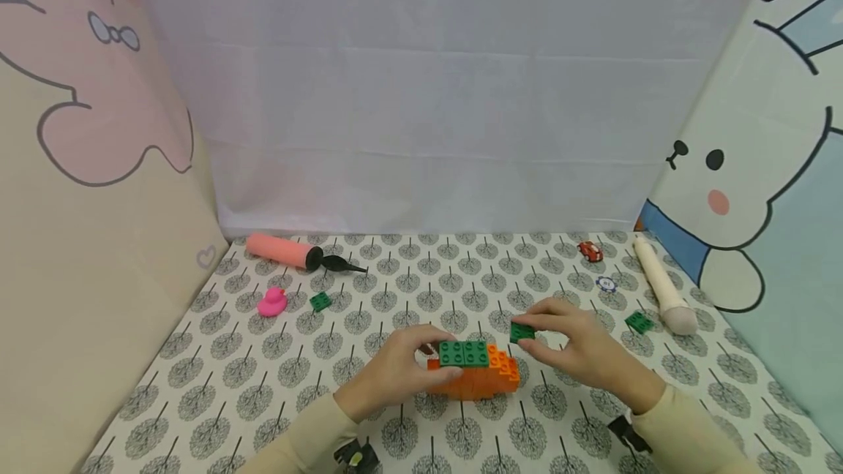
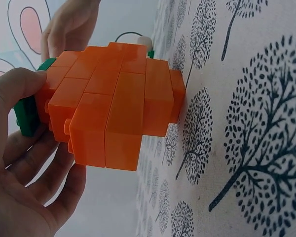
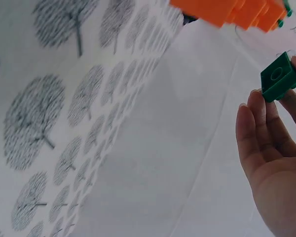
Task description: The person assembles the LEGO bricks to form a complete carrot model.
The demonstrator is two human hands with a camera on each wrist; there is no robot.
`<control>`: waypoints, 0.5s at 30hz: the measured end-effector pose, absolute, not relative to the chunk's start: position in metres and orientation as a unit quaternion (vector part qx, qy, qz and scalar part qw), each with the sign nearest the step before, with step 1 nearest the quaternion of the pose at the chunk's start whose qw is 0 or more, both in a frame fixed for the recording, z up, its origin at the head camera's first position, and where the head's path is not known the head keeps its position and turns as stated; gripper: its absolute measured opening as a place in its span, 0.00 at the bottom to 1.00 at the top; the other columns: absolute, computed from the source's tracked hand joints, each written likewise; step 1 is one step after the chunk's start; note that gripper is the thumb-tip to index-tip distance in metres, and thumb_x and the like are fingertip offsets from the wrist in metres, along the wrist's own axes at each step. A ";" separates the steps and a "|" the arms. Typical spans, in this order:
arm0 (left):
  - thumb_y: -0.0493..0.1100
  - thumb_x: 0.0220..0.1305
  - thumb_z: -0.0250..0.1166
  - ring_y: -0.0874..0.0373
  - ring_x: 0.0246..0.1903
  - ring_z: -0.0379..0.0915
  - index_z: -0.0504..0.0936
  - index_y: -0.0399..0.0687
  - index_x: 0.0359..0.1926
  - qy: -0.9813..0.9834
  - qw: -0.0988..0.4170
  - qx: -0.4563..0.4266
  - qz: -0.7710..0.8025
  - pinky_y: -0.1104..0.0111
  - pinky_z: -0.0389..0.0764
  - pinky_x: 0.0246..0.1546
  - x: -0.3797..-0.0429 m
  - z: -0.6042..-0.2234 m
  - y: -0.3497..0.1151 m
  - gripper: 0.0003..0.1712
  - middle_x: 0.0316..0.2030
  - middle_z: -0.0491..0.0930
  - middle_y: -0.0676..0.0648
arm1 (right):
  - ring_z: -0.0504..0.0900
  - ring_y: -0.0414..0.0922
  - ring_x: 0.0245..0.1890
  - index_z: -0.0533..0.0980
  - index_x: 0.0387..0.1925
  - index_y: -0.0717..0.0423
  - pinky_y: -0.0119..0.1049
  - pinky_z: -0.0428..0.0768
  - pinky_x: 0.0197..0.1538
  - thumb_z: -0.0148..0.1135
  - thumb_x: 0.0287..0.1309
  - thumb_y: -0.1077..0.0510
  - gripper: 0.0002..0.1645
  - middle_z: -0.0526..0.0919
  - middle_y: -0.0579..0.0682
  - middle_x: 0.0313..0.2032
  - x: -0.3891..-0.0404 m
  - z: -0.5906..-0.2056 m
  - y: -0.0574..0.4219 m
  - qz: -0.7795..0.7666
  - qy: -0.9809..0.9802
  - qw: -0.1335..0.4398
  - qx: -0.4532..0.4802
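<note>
A stepped build of orange toy bricks point(image 1: 477, 385) stands at the front middle of the table, two green bricks point(image 1: 464, 353) side by side along its top. My left hand point(image 1: 394, 366) grips the build at its left end, thumb on the near side and fingers behind. Seen from the left wrist, that thumb lies beside the green layer, above the orange wall point(image 2: 96, 106). Just right of the build, my right hand point(image 1: 582, 348) pinches a loose green brick point(image 1: 522, 332) between thumb and fingers. Its hollow underside shows in the right wrist view, the brick point(image 3: 278, 79) held off the cloth.
Loose green bricks lie at left point(image 1: 320, 302) and right point(image 1: 639, 322). A pink duck point(image 1: 273, 303) and a pink cylinder with a black tapered end point(image 1: 279, 250) are back left. A red toy car point(image 1: 590, 251), a round chip point(image 1: 606, 284) and a cream microphone-shaped thing point(image 1: 665, 287) are right.
</note>
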State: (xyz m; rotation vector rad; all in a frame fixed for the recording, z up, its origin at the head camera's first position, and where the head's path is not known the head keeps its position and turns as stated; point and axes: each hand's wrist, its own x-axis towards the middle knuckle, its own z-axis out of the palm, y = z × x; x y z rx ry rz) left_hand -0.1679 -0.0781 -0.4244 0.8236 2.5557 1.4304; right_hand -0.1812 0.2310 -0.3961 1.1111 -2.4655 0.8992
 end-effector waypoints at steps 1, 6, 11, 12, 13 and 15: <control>0.56 0.57 0.73 0.65 0.40 0.76 0.84 0.58 0.52 0.839 0.048 0.271 0.468 0.68 0.81 0.45 -0.168 -0.424 -0.078 0.22 0.40 0.81 0.63 | 0.76 0.34 0.41 0.82 0.55 0.47 0.30 0.78 0.37 0.72 0.57 0.60 0.23 0.79 0.39 0.47 -0.180 -0.395 0.228 0.315 -0.849 0.146 0.397; 0.56 0.57 0.73 0.64 0.40 0.76 0.84 0.59 0.51 0.839 0.046 0.274 0.468 0.69 0.80 0.44 -0.169 -0.424 -0.078 0.21 0.40 0.81 0.63 | 0.76 0.35 0.40 0.81 0.56 0.51 0.29 0.78 0.38 0.71 0.57 0.61 0.23 0.79 0.42 0.48 -0.177 -0.395 0.218 0.336 -0.822 0.126 0.442; 0.56 0.57 0.73 0.63 0.40 0.76 0.84 0.60 0.51 0.836 0.054 0.272 0.473 0.68 0.81 0.44 -0.169 -0.424 -0.078 0.20 0.40 0.81 0.63 | 0.76 0.36 0.42 0.82 0.56 0.52 0.30 0.79 0.40 0.71 0.59 0.59 0.22 0.79 0.41 0.49 -0.175 -0.398 0.213 0.335 -0.821 0.111 0.448; 0.56 0.57 0.73 0.63 0.40 0.76 0.84 0.60 0.51 0.836 0.055 0.271 0.474 0.68 0.81 0.44 -0.169 -0.424 -0.078 0.20 0.40 0.81 0.63 | 0.76 0.35 0.42 0.82 0.56 0.52 0.31 0.80 0.40 0.71 0.59 0.59 0.22 0.79 0.41 0.49 -0.175 -0.398 0.212 0.335 -0.822 0.109 0.448; 0.56 0.57 0.73 0.63 0.40 0.76 0.84 0.60 0.51 0.836 0.055 0.270 0.474 0.67 0.81 0.43 -0.169 -0.424 -0.078 0.20 0.40 0.81 0.63 | 0.76 0.35 0.42 0.82 0.56 0.52 0.31 0.79 0.40 0.71 0.59 0.58 0.22 0.79 0.40 0.49 -0.174 -0.399 0.212 0.332 -0.823 0.110 0.447; 0.56 0.57 0.73 0.63 0.40 0.76 0.84 0.61 0.51 0.836 0.054 0.270 0.474 0.67 0.81 0.44 -0.169 -0.425 -0.078 0.20 0.40 0.81 0.63 | 0.76 0.35 0.42 0.82 0.56 0.50 0.31 0.79 0.39 0.71 0.59 0.58 0.22 0.79 0.40 0.48 -0.173 -0.399 0.210 0.328 -0.825 0.112 0.446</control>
